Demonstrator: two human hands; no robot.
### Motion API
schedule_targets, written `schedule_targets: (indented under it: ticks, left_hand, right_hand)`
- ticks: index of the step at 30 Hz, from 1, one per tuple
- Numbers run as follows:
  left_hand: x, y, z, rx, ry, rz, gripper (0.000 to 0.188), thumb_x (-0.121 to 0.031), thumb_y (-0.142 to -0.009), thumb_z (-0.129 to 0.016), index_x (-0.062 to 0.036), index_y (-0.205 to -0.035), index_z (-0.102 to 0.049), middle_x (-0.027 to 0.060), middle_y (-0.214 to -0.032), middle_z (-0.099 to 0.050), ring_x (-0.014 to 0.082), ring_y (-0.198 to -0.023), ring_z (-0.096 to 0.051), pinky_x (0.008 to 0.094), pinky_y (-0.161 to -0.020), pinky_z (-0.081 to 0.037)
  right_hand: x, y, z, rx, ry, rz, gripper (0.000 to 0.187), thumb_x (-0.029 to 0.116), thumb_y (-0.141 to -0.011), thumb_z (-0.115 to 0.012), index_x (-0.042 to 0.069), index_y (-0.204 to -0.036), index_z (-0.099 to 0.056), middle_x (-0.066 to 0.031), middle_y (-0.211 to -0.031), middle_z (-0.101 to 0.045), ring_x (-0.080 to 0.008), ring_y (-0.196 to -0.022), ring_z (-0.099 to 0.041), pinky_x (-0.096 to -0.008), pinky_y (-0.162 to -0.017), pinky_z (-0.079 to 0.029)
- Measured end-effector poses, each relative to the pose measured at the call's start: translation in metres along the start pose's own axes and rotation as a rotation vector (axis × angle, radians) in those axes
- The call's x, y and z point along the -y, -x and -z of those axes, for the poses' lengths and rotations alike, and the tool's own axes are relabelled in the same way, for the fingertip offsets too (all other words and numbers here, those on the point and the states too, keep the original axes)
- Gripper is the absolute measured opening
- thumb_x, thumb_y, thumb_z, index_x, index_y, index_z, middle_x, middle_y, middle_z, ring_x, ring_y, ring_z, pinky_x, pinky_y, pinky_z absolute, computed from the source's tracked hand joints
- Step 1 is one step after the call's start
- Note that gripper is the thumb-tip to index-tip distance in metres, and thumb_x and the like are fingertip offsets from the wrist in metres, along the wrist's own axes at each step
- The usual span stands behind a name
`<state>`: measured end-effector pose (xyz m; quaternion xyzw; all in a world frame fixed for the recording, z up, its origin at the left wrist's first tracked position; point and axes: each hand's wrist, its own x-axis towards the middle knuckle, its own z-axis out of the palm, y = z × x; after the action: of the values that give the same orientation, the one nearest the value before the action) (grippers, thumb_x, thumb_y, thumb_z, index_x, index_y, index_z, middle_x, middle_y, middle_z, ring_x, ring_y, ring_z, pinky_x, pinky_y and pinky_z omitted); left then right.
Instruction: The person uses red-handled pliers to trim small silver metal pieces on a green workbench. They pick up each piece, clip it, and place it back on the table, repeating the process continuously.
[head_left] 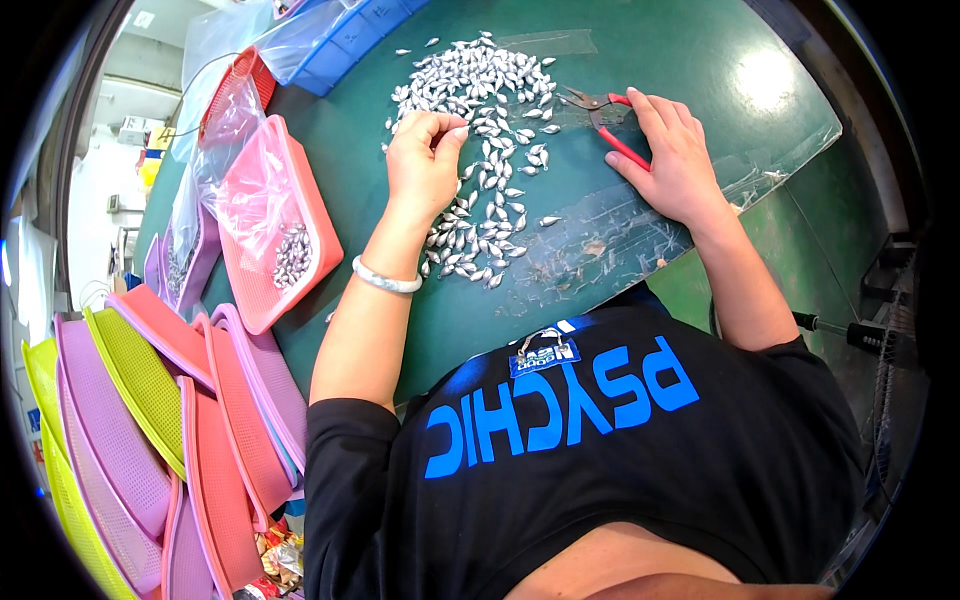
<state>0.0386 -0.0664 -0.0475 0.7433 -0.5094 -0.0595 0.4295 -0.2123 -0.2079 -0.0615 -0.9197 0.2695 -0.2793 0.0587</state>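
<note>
Many small silver teardrop-shaped metal weights (462,82) lie heaped on the green table, with a looser strip of them trailing toward me. My left hand (424,160) is over the left side of this strip, thumb and forefinger pinched together. Whatever sits between those fingertips, if anything, is too small to make out. To the right of the weights, my right hand (672,150) grips diagonal cutters (632,150) by their red handles. The handles are spread, and the dark jaws point left toward the pile.
Left of the weights stands a pink plastic basket (318,225) with a clear bag and more weights inside. A blue crate (350,45) is at the far left. Stacked colored baskets (130,430) fill the lower left. Worn clear tape (600,250) covers part of the table's near edge.
</note>
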Motion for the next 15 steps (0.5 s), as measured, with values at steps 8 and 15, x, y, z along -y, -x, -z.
schedule_targets:
  ticks: [8, 15]
  left_hand:
    - [-0.013, 0.011, 0.012, 0.134, 0.617, 0.224, 0.013, -0.006, -0.091, -0.058, -0.0001, -0.102, -0.06, -0.0003, -0.087, -0.058, 0.0083, -0.076, -0.051, 0.0221, -0.07, -0.042]
    - [-0.017, 0.022, 0.024, 0.218, 1.185, 0.403, 0.013, -0.011, -0.093, -0.057, -0.0024, -0.102, -0.059, 0.0032, -0.088, -0.057, 0.0116, -0.077, -0.051, 0.0244, -0.068, -0.043]
  right_hand:
    - [0.002, 0.0, 0.001, 0.014, 0.007, -0.014, 0.068, 0.032, -0.077, -0.071, -0.002, -0.13, -0.045, -0.0145, -0.123, -0.052, -0.0304, -0.113, -0.047, -0.0407, -0.096, -0.036]
    - [0.001, 0.0, 0.0, 0.033, 0.013, -0.028, 0.069, 0.032, -0.077, -0.07, -0.001, -0.132, -0.043, -0.0149, -0.125, -0.05, -0.0308, -0.116, -0.046, -0.0409, -0.098, -0.035]
